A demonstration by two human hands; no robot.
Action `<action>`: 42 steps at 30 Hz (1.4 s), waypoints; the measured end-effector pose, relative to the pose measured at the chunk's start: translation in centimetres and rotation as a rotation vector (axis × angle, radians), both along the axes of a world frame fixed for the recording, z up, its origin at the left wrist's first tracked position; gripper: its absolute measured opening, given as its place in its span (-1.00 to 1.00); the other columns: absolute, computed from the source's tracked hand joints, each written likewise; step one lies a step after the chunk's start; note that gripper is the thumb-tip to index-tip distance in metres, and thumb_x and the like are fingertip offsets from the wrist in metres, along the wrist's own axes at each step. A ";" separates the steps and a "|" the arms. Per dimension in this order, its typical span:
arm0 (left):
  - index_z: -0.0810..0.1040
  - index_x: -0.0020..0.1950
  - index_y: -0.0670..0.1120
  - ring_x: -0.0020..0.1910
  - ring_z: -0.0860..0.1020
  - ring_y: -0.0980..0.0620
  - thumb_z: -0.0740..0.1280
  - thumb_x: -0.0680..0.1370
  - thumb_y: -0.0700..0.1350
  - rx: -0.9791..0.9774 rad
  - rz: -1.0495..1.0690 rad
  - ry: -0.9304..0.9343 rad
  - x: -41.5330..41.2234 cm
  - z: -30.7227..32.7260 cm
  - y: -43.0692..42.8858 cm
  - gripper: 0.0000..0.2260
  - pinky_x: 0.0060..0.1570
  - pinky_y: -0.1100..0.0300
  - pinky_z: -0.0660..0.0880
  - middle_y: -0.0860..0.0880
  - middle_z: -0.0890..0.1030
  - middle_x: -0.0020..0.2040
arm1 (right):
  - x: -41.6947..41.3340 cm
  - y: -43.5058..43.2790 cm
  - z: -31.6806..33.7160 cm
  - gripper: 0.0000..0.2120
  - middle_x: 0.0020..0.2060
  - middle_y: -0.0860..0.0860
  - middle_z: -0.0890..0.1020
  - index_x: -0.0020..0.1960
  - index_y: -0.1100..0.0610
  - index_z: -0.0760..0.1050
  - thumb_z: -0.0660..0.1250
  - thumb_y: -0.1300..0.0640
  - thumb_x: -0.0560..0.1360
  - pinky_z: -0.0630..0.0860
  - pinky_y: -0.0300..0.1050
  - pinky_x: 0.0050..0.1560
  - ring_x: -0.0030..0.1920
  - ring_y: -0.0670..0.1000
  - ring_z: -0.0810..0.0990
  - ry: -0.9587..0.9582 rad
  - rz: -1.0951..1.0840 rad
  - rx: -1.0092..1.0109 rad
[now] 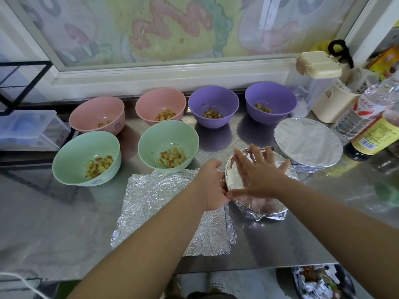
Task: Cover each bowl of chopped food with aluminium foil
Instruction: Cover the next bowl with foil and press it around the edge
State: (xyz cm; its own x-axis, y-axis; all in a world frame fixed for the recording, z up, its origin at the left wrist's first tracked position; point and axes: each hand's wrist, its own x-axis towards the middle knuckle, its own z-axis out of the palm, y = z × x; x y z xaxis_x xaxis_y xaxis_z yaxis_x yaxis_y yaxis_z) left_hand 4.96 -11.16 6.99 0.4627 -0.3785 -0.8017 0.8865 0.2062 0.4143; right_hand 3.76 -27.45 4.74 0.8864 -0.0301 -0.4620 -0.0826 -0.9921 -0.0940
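Aluminium foil (260, 205) is lying stretched over the top of one bowl (266, 215) that is sitting right of the middle of the bench (64, 212), about halfway between its back and front edges. The foil's skirt is hanging crumpled down the wall of the bowl on the near side. The right hand (259, 171) is lying flat on the foil with its fingers spread and straight, pressing the sheet down and gripping nothing. The left hand (212, 184) is working at the bowl's left rim with its fingers curled in, and it is apparently pinching the foil edge there, though the fingertips are partly hidden.

One covered bowl (308, 143) is already standing finished just behind it, nearer the right edge, so this looks like the second of eight. Six are waiting open, each showing chopped food: two green bowls (82, 147) (168, 134) in the nearer row towards the left edge, and behind them along the back edge two pink bowls (95, 111) (159, 100) and two purple bowls (212, 98) (269, 93). Spare foil sheets (159, 197) are lying stacked near the front edge, partly under the left forearm. The wrap in hand seems nearly done, needing only its edge tucked tight, while most of the job is lying ahead
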 end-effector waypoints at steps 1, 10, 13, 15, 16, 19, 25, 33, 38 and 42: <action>0.54 0.22 -0.25 0.09 0.52 -0.15 0.07 0.62 0.08 0.000 -0.007 -0.004 0.1 0.1 -0.1 -0.53 0.00 0.11 0.37 -0.25 0.58 0.21 | 0.0 0.0 0.0 0.35 0.61 -0.05 -0.34 0.55 -0.32 -0.40 0.12 -0.77 -0.05 -0.11 0.69 0.35 0.59 0.28 -0.35 0.000 0.001 -0.001; 0.57 0.11 -0.23 -0.17 0.58 -0.09 0.05 0.65 0.11 0.074 -0.161 -0.076 1.4 1.7 -0.4 -0.53 -0.13 0.13 0.49 -0.15 0.63 -0.17 | 0.0 0.1 -0.3 0.34 0.61 -0.05 -0.34 0.55 -0.32 -0.40 0.18 -0.76 0.00 -0.15 0.68 0.35 0.58 0.28 -0.36 -0.011 -0.008 0.009; 0.59 0.02 -0.15 -0.26 0.62 -0.04 0.04 0.67 0.12 0.101 -0.237 -0.110 1.7 2.2 -0.5 -0.55 -0.23 0.21 0.52 -0.08 0.66 -0.25 | 0.0 0.1 -0.4 0.33 0.61 -0.04 -0.34 0.55 -0.33 -0.40 0.20 -0.75 0.01 -0.14 0.69 0.35 0.58 0.29 -0.35 -0.017 -0.008 0.013; 0.59 0.05 -0.14 -0.23 0.62 -0.03 0.02 0.67 0.15 0.117 -0.271 -0.123 2.2 1.9 -0.6 -0.54 -0.20 0.20 0.51 -0.08 0.66 -0.22 | 0.0 0.0 -0.5 0.33 0.61 -0.04 -0.33 0.54 -0.33 -0.40 0.20 -0.75 0.00 -0.14 0.70 0.34 0.58 0.30 -0.35 -0.017 -0.008 0.012; 0.59 0.04 -0.14 -0.25 0.63 -0.02 0.02 0.67 0.15 0.122 -0.285 -0.131 2.4 1.7 -0.6 -0.53 -0.20 0.21 0.52 -0.07 0.67 -0.24 | 0.1 0.0 -0.6 0.34 0.61 -0.04 -0.33 0.54 -0.33 -0.40 0.19 -0.75 0.00 -0.13 0.70 0.33 0.58 0.30 -0.35 -0.016 -0.007 0.012; 0.59 -0.03 -0.12 -0.40 0.65 0.04 0.04 0.67 0.10 0.129 -0.330 -0.161 2.6 1.3 -0.7 -0.58 -0.28 0.24 0.55 -0.02 0.68 -0.33 | 0.0 0.1 -0.6 0.35 0.61 -0.03 -0.33 0.54 -0.32 -0.41 0.12 -0.76 -0.06 -0.14 0.71 0.33 0.58 0.31 -0.36 -0.011 0.000 0.004; 0.60 0.09 -0.15 -0.26 0.58 -0.01 0.17 0.67 -0.11 0.228 -0.318 -0.227 2.6 0.5 -1.0 -0.77 -0.37 0.23 0.54 -0.08 0.62 -0.16 | 0.0 0.2 -0.4 0.34 0.62 -0.01 -0.32 0.54 -0.32 -0.39 0.17 -0.74 -0.03 -0.13 0.69 0.33 0.58 0.31 -0.36 -0.016 -0.005 0.004; 0.58 -0.11 -0.16 -0.39 0.61 0.03 0.17 0.67 -0.19 0.237 -0.363 -0.279 3.2 0.7 -1.5 -0.75 -0.31 0.18 0.54 -0.05 0.65 -0.34 | 0.1 0.7 0.0 0.33 0.62 -0.02 -0.30 0.57 -0.29 -0.37 0.19 -0.74 0.02 -0.10 0.70 0.33 0.58 0.32 -0.33 0.000 -0.056 -0.004; 0.56 -0.16 -0.13 -0.48 0.58 0.03 0.18 0.65 -0.14 0.219 -0.294 -0.268 4.8 1.0 -2.0 -0.75 -0.47 0.29 0.50 -0.05 0.62 -0.34 | 0.9 1.3 1.4 0.29 0.62 0.09 -0.30 0.60 -0.18 -0.39 0.04 -0.76 0.10 -0.13 0.71 0.32 0.59 0.32 -0.31 0.078 -0.220 -0.026; 0.47 0.18 -0.15 -0.18 0.51 -0.05 0.17 0.66 -0.07 0.149 -0.142 -0.282 5.6 -0.3 -2.5 -0.80 -0.22 0.12 0.48 -0.17 0.55 0.02 | 1.6 0.2 2.4 0.36 0.61 0.11 -0.33 0.59 -0.19 -0.42 0.21 -0.74 0.09 -0.12 0.70 0.33 0.59 0.29 -0.33 0.078 -0.158 -0.065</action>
